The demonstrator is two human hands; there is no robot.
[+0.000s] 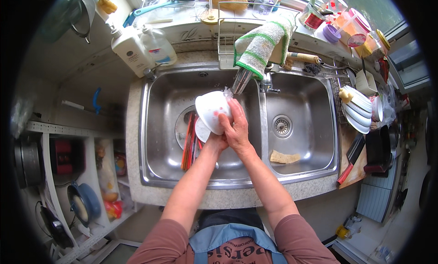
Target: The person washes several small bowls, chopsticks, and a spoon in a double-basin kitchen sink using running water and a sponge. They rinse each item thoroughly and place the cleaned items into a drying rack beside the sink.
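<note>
A white bowl with small red marks (213, 110) is tilted on its side over the left basin (164, 154), close below the metal faucet (241, 80), where water splashes on it. My left hand (219, 142) is at the bowl's lower part, its fingers mostly hidden by the bowl. My right hand (236, 126) presses its fingers and thumb against the bowl's right side. Under them in the basin lie several chopsticks (188, 144) and a small white dish (202, 130). A striped cloth (263, 45) drapes over the faucet.
The right basin (301, 103) holds a loofah piece (284, 157). To its right, a knife (352, 158) rests on a wooden cutting board (357, 178), near stacked white plates (356, 110). Pump bottles (131, 51) stand behind the left basin. A wire rack (226, 51) stands behind the sink.
</note>
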